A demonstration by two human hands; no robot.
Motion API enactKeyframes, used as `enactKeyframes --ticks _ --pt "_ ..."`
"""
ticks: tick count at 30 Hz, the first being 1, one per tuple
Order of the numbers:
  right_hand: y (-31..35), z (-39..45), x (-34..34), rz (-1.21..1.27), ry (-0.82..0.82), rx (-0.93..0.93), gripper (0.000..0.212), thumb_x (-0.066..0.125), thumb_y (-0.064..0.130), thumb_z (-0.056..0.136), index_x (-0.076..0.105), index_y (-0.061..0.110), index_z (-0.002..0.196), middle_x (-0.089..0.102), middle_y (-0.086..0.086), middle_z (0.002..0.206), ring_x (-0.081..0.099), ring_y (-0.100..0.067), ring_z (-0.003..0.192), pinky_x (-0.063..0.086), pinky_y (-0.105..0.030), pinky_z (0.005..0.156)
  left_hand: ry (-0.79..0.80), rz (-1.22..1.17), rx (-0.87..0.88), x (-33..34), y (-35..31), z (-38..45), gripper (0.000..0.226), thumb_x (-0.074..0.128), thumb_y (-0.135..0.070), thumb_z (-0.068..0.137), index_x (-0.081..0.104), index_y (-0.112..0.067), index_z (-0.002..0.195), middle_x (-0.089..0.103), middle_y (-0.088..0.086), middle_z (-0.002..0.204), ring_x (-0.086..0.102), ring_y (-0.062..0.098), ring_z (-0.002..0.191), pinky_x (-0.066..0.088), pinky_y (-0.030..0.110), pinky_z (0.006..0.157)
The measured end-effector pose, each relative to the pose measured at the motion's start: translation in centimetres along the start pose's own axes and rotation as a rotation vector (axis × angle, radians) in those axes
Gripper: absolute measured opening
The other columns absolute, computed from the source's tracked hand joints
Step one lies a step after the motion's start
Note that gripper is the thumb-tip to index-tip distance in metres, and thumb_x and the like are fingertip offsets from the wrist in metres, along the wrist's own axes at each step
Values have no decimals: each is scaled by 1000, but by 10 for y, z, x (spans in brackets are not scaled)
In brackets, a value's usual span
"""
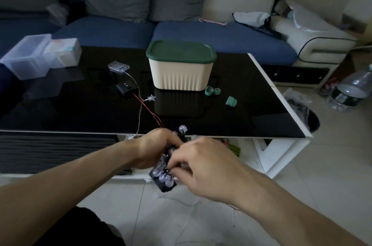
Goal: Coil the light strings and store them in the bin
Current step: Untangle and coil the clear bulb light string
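Note:
My left hand (pixel 156 148) grips a coiled bundle of clear globe lights (pixel 163 177) just in front of the table's near edge. My right hand (pixel 198 162) pinches the same bundle from the right, fingers curled over the bulbs. A red wire (pixel 150 111) runs from the bundle up to a black battery box (pixel 125 87) on the table. A second string with a clear star (pixel 151 98) leads on a pale wire to a clear battery box (pixel 118 66). The cream bin (pixel 181 73) with its green lid (pixel 180 51) on stands mid-table.
Black glass coffee table (pixel 251 108) with clear plastic boxes (pixel 28 57) at the far left. Green tape rolls (pixel 212 90) and a green cap (pixel 231 101) lie right of the bin. A blue sofa (pixel 201 34) stands behind; a water jug (pixel 352 90) sits on the floor at right.

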State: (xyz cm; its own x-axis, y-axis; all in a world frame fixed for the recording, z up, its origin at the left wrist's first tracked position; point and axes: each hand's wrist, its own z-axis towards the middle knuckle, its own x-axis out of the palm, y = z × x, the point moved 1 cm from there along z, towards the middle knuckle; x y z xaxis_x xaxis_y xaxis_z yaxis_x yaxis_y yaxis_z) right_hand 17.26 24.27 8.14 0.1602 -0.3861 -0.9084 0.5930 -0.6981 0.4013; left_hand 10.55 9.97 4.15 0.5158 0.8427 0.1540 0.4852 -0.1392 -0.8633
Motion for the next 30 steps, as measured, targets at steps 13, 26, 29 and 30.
enactKeyframes --ticks 13,26,29,30 --pt "-45 5 -16 124 -280 202 15 73 44 88 76 29 88 70 12 75 65 -4 70 55 -32 65 166 -224 39 -8 -5 -1 28 44 -17 91 62 4 88 61 19 74 57 23 60 48 31 68" --pt "-35 1 -19 697 35 205 7 67 16 94 63 19 90 76 -2 96 75 -12 90 62 -34 82 17 -424 49 -16 -9 5 24 40 -19 97 52 -8 80 62 14 67 58 25 61 53 36 63" --pt "-36 1 -22 817 63 197 8 66 4 94 62 12 92 76 -8 99 76 -20 95 62 -41 85 -5 -428 33 -18 -10 5 19 41 -20 95 50 -9 82 59 11 59 48 22 56 39 34 69" --pt "-37 0 -23 830 68 193 10 65 0 94 61 10 93 76 -11 100 76 -22 95 62 -40 84 -10 -423 30 -18 -10 6 18 42 -20 94 50 -9 82 58 11 58 47 22 56 38 34 70"
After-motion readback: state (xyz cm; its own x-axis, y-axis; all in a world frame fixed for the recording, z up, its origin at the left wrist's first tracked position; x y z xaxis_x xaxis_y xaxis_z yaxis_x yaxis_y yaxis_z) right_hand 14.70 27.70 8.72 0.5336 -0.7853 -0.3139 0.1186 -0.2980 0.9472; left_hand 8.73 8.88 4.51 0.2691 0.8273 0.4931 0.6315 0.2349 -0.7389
